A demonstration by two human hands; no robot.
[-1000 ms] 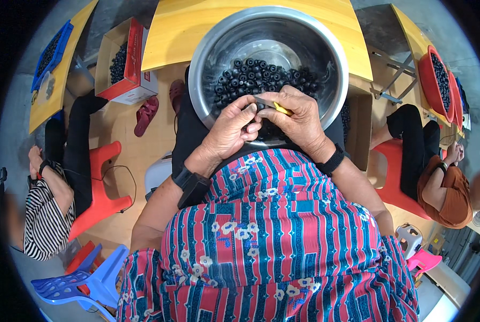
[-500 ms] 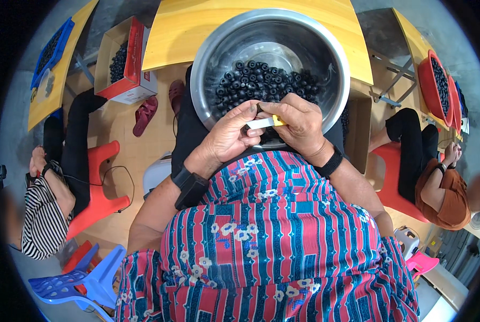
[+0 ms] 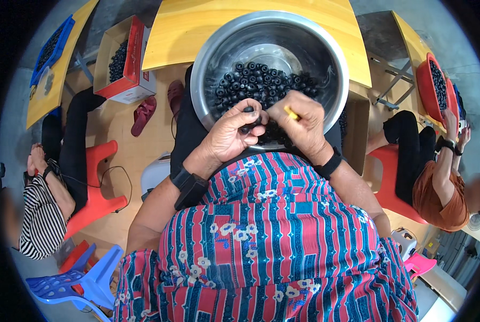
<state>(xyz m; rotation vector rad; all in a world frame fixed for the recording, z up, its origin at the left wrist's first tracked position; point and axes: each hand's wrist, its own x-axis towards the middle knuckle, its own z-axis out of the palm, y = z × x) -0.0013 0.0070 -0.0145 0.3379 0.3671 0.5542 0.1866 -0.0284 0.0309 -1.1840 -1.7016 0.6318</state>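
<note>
Fingers of the left hand pinch one black ring, the right hand grips a yellow tool, and most rings remain heaped in the steel bowl.

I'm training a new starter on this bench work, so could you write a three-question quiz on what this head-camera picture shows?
1. True or false: the left hand pinches a small black ring-shaped piece at the near rim of the steel bowl.
2. What colour is the thin piece that shows between the fingers of the right hand?
A. yellow
B. green
C. white
3. Fill in: the cardboard box on the floor to the person's left holds more small ____ pieces.

Key
1. True.
2. A.
3. Black.
</note>
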